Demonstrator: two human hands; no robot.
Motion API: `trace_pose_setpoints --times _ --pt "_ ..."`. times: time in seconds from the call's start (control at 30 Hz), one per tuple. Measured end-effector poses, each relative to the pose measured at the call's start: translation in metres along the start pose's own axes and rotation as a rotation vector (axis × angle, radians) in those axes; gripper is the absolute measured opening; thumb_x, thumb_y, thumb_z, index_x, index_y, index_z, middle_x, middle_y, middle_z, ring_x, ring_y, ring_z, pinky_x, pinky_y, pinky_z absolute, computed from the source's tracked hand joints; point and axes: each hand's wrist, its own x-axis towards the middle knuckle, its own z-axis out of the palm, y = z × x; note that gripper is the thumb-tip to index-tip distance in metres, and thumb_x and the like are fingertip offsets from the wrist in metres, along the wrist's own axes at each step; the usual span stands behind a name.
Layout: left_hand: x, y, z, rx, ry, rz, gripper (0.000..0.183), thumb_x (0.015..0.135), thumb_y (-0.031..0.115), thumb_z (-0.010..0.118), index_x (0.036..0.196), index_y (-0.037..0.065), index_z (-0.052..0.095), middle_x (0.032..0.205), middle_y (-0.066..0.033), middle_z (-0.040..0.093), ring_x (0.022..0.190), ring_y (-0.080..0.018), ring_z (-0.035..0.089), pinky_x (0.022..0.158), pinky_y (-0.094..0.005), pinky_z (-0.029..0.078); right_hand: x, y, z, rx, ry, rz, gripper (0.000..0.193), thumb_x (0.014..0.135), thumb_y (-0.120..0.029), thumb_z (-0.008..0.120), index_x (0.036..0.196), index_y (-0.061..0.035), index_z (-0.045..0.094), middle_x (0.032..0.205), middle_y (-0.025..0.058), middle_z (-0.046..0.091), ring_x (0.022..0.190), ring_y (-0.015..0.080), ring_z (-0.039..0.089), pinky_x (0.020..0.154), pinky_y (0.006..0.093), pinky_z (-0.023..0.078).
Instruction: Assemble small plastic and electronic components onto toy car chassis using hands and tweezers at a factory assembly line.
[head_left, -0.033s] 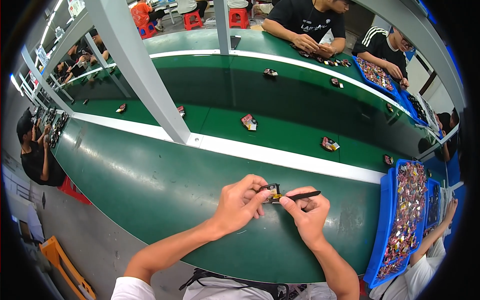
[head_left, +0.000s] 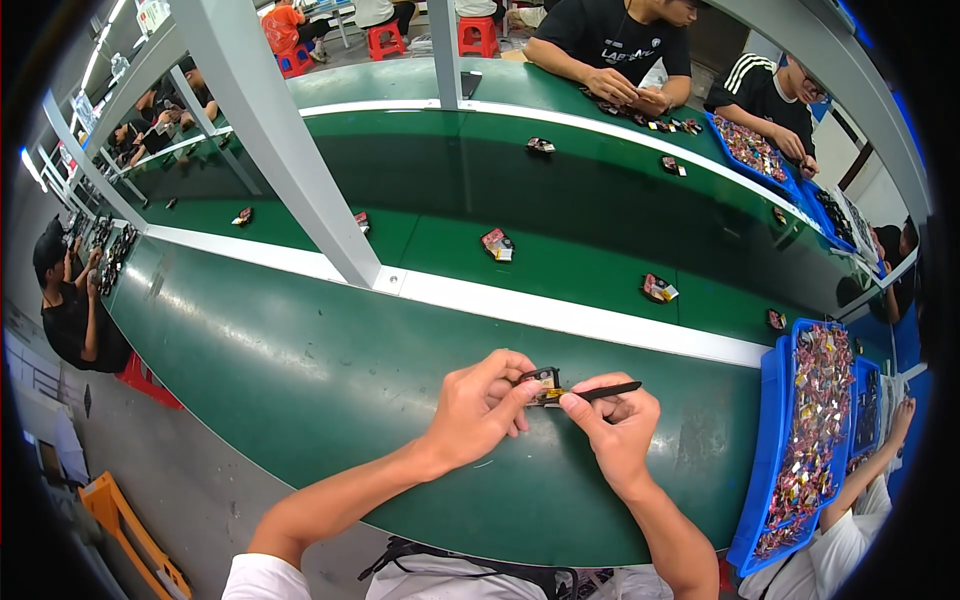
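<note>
Above the green table, my left hand [head_left: 484,404] pinches a small black-framed electronic part [head_left: 546,376] with a pale and yellow inside. My right hand [head_left: 618,428] is closed round a slim black stick-like tool [head_left: 614,390], its flat end pointing up and right. The tool's other end is hidden by the fingers, close against the part. Both hands meet at the part, with thumbs toward each other. Whether the right fingertips also grip the part, I cannot tell.
Right of me stands a blue bin [head_left: 762,462] full of small reddish wired parts. Beyond a white rail [head_left: 560,318], several small assemblies, one of them a red-and-yellow piece [head_left: 498,245], lie on a green belt [head_left: 420,225]. A grey post [head_left: 275,140] rises ahead left. Other people work around.
</note>
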Motion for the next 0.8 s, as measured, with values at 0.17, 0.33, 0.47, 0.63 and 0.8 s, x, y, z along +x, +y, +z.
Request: trace_pose_setpoints --times 0.17,0.33,0.47,0.63,0.8 --pt "0.002 -0.003 0.000 -0.045 0.000 0.002 0.017 0.099 0.006 0.063 0.111 -0.007 0.060 0.088 -0.0127 0.071 0.060 -0.0135 0.069 0.047 -0.0257 0.053 0.000 -0.001 -0.005 0.019 -0.016 -0.039 0.012 0.085 0.005 0.079 0.094 0.0029 0.070 0.070 -0.0045 0.060 0.052 -0.0028 0.042 0.047 0.0182 0.027" --pt "0.006 -0.003 -0.012 -0.209 -0.112 -0.196 0.021 0.101 0.006 0.062 0.114 -0.010 0.061 0.090 -0.0150 0.070 0.066 -0.0181 0.071 0.051 -0.0263 0.057 0.003 0.002 -0.006 0.015 -0.057 -0.070 0.013 0.085 0.005 0.079 0.094 0.0028 0.070 0.071 -0.0034 0.061 0.052 -0.0024 0.043 0.047 0.0181 0.029" --pt "0.011 -0.002 -0.016 -0.242 -0.170 -0.257 0.024 0.101 0.008 0.062 0.116 -0.011 0.062 0.091 -0.0154 0.070 0.065 -0.0185 0.071 0.051 -0.0264 0.057 0.003 0.001 -0.007 -0.057 -0.057 -0.119 0.013 0.083 0.005 0.081 0.092 0.0019 0.071 0.071 -0.0017 0.063 0.052 -0.0016 0.043 0.047 0.0183 0.030" --pt "0.013 0.001 -0.019 -0.291 -0.195 -0.278 0.024 0.101 0.011 0.064 0.113 -0.010 0.065 0.087 -0.0145 0.070 0.063 -0.0176 0.070 0.050 -0.0271 0.056 0.003 -0.001 -0.006 -0.092 -0.063 -0.174 0.013 0.082 0.005 0.081 0.090 0.0016 0.072 0.072 -0.0006 0.065 0.051 -0.0008 0.044 0.047 0.0185 0.030" --pt "0.011 0.000 -0.017 -0.259 -0.171 -0.243 0.025 0.101 0.010 0.063 0.115 -0.011 0.064 0.087 -0.0143 0.071 0.064 -0.0166 0.070 0.051 -0.0260 0.057 0.003 -0.001 -0.007 -0.123 -0.058 -0.185 0.013 0.082 0.005 0.081 0.090 0.0021 0.072 0.072 -0.0006 0.064 0.051 -0.0005 0.044 0.046 0.0188 0.031"
